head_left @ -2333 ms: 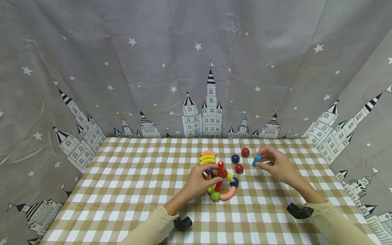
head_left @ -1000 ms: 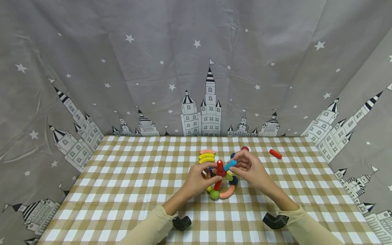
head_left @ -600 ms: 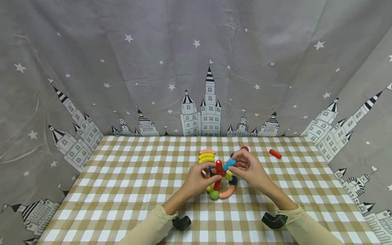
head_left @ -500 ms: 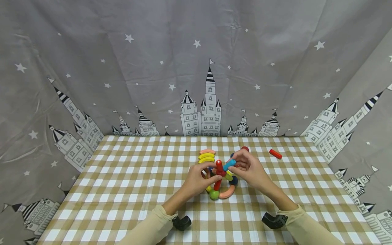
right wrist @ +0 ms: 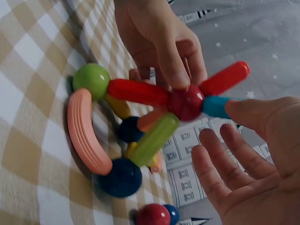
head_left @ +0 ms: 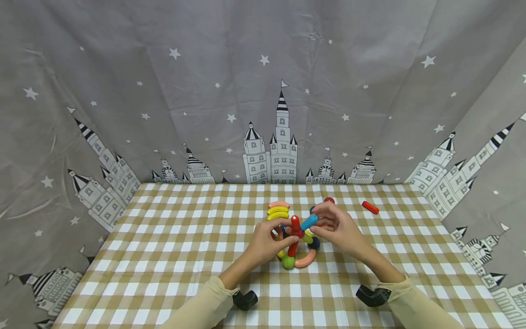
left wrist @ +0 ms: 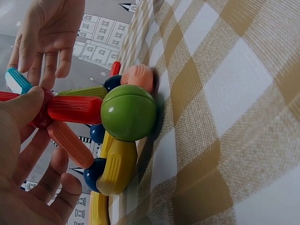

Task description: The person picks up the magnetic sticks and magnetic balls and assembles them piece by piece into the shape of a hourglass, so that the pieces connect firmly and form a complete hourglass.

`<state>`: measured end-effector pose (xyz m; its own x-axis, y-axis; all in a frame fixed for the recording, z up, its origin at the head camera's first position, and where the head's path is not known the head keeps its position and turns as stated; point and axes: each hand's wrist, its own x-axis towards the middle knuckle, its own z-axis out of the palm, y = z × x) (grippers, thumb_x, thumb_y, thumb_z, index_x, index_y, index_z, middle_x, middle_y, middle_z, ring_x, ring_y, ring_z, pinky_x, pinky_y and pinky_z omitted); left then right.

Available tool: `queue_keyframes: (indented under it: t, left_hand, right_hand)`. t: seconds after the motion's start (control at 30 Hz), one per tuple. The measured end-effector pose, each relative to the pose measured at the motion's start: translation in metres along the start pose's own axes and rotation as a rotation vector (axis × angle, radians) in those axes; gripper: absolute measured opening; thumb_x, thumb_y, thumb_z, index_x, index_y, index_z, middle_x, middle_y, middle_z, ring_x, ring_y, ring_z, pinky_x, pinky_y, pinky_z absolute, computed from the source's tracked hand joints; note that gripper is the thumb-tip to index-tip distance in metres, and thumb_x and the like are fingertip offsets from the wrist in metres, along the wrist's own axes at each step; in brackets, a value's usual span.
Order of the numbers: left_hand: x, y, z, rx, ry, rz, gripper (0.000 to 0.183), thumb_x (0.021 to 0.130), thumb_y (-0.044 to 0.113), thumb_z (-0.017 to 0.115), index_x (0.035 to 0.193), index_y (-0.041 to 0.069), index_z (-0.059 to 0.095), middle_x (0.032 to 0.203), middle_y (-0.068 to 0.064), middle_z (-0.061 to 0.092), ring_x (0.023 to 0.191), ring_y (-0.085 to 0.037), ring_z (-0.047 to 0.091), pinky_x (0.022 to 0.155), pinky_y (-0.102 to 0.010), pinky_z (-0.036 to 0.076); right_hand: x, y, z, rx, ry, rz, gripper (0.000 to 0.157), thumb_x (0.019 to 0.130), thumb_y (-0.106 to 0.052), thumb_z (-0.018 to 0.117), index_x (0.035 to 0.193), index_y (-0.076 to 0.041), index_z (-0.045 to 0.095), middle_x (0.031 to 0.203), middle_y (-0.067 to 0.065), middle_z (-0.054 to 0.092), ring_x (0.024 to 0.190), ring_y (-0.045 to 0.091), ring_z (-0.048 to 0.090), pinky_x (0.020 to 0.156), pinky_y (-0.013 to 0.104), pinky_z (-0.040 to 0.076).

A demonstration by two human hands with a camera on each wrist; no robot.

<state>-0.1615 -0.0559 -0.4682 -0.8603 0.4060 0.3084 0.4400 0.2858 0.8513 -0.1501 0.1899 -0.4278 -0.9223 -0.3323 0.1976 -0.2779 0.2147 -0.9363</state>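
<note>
Just joined blue rod [head_left: 309, 222] to red ball [head_left: 298, 233] at lower centre, extending toy structure [head_left: 292, 249]; pinching ball with left hand [head_left: 265, 240], loosening right hand [head_left: 342, 232].

One green ball [head_left: 288, 262]; beyond or above it, three dark-blue balls [right wrist: 120, 179] and at least two red balls [right wrist: 186, 102]. Three red rods [right wrist: 139, 92], one meeting the green ball; one light-blue rod [head_left: 309, 222], one lime rod [right wrist: 154, 139], one peach rod [left wrist: 70, 144]. Two peach arcs [head_left: 306, 260], at least three yellow arcs [head_left: 278, 209].
</note>
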Motion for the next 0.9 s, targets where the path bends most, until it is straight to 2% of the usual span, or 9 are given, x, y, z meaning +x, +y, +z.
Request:
queue_keyframes:
  t: [0.23, 0.43, 0.57, 0.7, 0.9]
  left_hand:
    - [0.0, 0.0, -0.001, 0.001, -0.002, -0.018, 0.028, 0.089, 0.026, 0.083, 0.113, 0.014, 0.074, 0.091, -0.009, 0.07, 0.068, -0.011, 0.055, 0.055, -0.022, 0.045]
    - [-0.001, 0.001, -0.001, -0.002, -0.007, -0.029, 0.029, 0.089, 0.027, 0.083, 0.114, 0.013, 0.074, 0.092, -0.008, 0.07, 0.067, -0.011, 0.054, 0.054, -0.022, 0.045]
    - [-0.001, 0.0, -0.001, 0.003, -0.009, -0.044, 0.03, 0.089, 0.028, 0.083, 0.114, 0.015, 0.074, 0.094, -0.005, 0.071, 0.068, -0.011, 0.055, 0.057, -0.022, 0.046]
    - [-0.001, 0.0, -0.001, 0.01, -0.004, -0.045, 0.031, 0.088, 0.027, 0.084, 0.115, 0.015, 0.074, 0.095, -0.005, 0.071, 0.069, -0.012, 0.056, 0.057, -0.023, 0.047]
    - [-0.001, -0.001, 0.0, -0.001, 0.001, -0.035, 0.031, 0.088, 0.026, 0.084, 0.115, 0.014, 0.074, 0.097, -0.006, 0.072, 0.068, -0.014, 0.056, 0.057, -0.023, 0.047]
  right_hand:
    - [0.0, 0.004, -0.017, -0.05, -0.014, 0.019, 0.038, 0.093, -0.003, 0.075, 0.127, -0.006, 0.059, 0.121, 0.018, 0.066, 0.099, 0.031, 0.071, 0.081, 0.032, 0.06]
    - [0.002, 0.017, -0.027, -0.19, 0.015, 0.034, 0.04, 0.093, -0.006, 0.076, 0.129, -0.001, 0.061, 0.12, 0.02, 0.069, 0.095, 0.026, 0.071, 0.081, 0.031, 0.059]
    - [0.003, 0.029, -0.028, -0.293, 0.032, 0.026, 0.038, 0.092, -0.006, 0.077, 0.127, -0.002, 0.063, 0.118, 0.021, 0.069, 0.092, 0.025, 0.071, 0.08, 0.031, 0.058]
    - [0.004, 0.04, -0.028, -0.382, 0.029, 0.062, 0.036, 0.091, -0.007, 0.078, 0.125, -0.008, 0.066, 0.117, 0.016, 0.07, 0.09, 0.022, 0.069, 0.076, 0.029, 0.057]
    - [0.007, 0.055, -0.028, -0.432, -0.002, 0.088, 0.037, 0.09, -0.005, 0.078, 0.125, -0.012, 0.068, 0.116, 0.012, 0.069, 0.09, 0.023, 0.066, 0.077, 0.033, 0.055]
